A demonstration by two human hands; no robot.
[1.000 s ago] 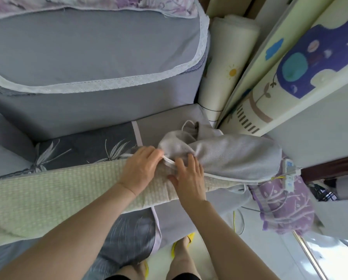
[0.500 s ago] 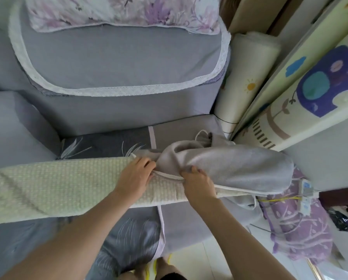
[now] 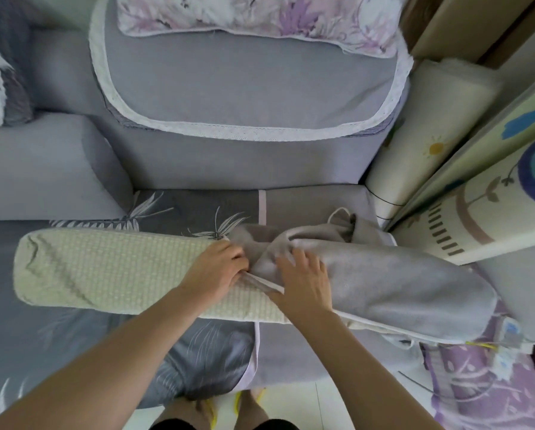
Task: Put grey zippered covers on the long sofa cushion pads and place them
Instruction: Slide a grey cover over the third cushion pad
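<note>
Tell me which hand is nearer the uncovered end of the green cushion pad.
Left. The left hand grips the grey cover at its edge, mid-pad; the right hand rests on the cover, farther from the uncovered end of the green cushion pad.

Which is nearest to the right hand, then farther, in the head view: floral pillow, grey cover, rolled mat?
1. The grey cover, under the right hand.
2. The rolled mat, upper right.
3. The floral pillow, top centre.
</note>
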